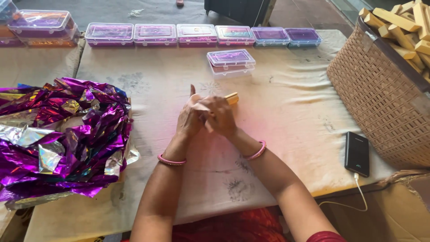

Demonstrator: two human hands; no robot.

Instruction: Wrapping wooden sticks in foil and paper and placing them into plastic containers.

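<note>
While both sets of fingers (204, 110) close around one tan wooden block (232, 98), the step looks like wrapping or handling it mid-tabletop (286, 107). Left hand (190, 118) and right hand (219, 117) touch, left thumb up, block end poking out at 1 o'clock. Wrists with pink bangles (171, 160) angle inward, forearms from 6 o'clock. Next move likely needs foil: purple foil pile (67, 139) at 9 o'clock. Wicker basket (380, 98) of blocks at 2–3, plastic boxes (204, 35) at 12.

Small packing workshop — cloth-covered table (286, 112). Row of clear lidded boxes (201, 35), foil wrapping heap (62, 134), basket (380, 103) of wooden sticks (403, 27).
</note>
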